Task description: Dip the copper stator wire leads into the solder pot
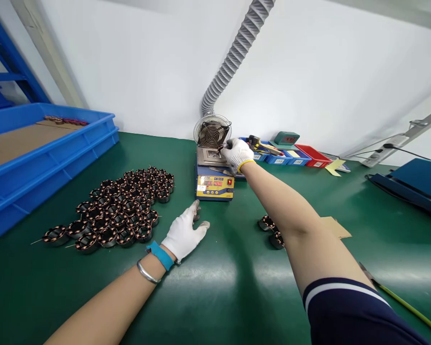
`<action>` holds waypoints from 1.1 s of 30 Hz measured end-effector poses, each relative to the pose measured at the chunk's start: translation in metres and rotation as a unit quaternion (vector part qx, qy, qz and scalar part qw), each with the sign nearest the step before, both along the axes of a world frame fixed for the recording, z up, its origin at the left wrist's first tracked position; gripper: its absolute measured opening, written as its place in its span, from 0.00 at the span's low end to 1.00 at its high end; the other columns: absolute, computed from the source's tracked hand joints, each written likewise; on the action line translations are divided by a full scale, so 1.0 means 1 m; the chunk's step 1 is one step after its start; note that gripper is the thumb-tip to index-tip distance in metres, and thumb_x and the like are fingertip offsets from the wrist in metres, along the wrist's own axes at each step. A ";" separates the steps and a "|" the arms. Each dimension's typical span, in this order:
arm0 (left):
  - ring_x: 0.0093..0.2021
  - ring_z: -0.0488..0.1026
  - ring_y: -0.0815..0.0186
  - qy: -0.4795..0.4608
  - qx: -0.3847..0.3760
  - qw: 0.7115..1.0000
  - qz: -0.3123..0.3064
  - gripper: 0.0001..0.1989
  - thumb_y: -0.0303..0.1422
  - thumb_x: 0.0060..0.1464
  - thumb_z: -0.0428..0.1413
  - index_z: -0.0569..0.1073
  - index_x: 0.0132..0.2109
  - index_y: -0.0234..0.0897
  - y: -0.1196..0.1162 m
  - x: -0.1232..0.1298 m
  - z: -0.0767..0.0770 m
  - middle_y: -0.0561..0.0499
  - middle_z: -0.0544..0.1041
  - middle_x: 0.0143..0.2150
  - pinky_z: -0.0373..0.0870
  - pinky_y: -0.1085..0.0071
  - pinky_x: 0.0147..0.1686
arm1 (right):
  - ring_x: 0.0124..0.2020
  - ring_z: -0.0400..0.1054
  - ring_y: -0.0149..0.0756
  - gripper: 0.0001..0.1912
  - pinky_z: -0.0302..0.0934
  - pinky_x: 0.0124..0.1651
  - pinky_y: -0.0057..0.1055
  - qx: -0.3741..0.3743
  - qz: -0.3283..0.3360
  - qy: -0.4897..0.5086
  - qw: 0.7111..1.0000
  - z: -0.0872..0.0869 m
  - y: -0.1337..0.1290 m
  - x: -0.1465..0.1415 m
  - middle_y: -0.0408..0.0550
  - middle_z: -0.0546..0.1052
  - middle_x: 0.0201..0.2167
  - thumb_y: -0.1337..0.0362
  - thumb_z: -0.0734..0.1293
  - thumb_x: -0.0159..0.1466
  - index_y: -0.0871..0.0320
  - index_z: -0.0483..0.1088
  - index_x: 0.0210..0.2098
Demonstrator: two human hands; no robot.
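Note:
My right hand (238,152), in a white glove with a yellow cuff, reaches over the solder pot (214,184). Its fingers are closed around a small dark, copper-tinted piece that looks like a wound motor stator, mostly hidden by the glove. The hand is at the right side of the pot's metal top, below a round fan guard (213,134). My left hand (187,232), gloved in white with darkened fingertips, hovers or rests low over the green table, fingers apart and holding nothing. To its left sits a large group of copper-wound stators (119,220).
Two or so more stators (266,222) are partly behind my right forearm. A blue tray (50,163) lies at left; small blue bins (276,159) and a red bin (314,158) stand behind. A grey hose (233,52) rises from the fan. Tweezers-like tool (402,299) lies at right.

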State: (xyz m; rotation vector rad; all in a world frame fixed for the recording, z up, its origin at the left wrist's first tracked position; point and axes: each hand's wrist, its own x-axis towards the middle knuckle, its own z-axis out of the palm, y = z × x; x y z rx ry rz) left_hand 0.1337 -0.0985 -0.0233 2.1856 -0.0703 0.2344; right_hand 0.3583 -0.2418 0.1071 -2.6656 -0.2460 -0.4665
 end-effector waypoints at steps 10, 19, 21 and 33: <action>0.60 0.59 0.47 -0.091 0.340 0.915 0.194 0.32 0.41 0.52 0.53 0.62 0.61 0.28 0.028 0.012 0.016 0.37 0.62 0.63 0.53 0.49 0.60 | 0.35 0.72 0.37 0.18 0.65 0.42 0.32 -0.084 0.151 0.217 0.961 -0.020 -0.059 -0.102 0.46 0.78 0.35 0.62 0.57 0.60 0.55 0.74 0.44; 0.60 0.57 0.46 -0.030 0.389 0.890 0.234 0.25 0.43 0.51 0.53 0.70 0.51 0.28 0.035 0.013 0.018 0.34 0.67 0.57 0.44 0.43 0.60 | 0.46 0.71 0.43 0.19 0.62 0.42 0.34 -0.387 0.098 0.314 0.861 -0.030 -0.108 -0.129 0.51 0.76 0.45 0.67 0.56 0.61 0.54 0.72 0.47; 0.60 0.58 0.47 -0.040 0.386 0.896 0.216 0.19 0.41 0.52 0.53 0.72 0.46 0.32 0.035 0.011 0.021 0.37 0.70 0.53 0.44 0.44 0.60 | 0.45 0.71 0.47 0.17 0.63 0.40 0.37 -0.414 0.053 0.290 0.861 -0.023 -0.108 -0.141 0.55 0.75 0.44 0.65 0.58 0.62 0.56 0.72 0.47; 0.44 0.74 0.53 0.105 0.263 0.953 0.107 0.22 0.38 0.50 0.54 0.69 0.53 0.42 0.007 -0.005 0.028 0.45 0.74 0.50 0.69 0.63 0.42 | 0.53 0.67 0.44 0.22 0.63 0.49 0.39 0.047 0.210 0.224 0.951 -0.100 0.014 -0.191 0.45 0.74 0.51 0.53 0.61 0.62 0.50 0.67 0.54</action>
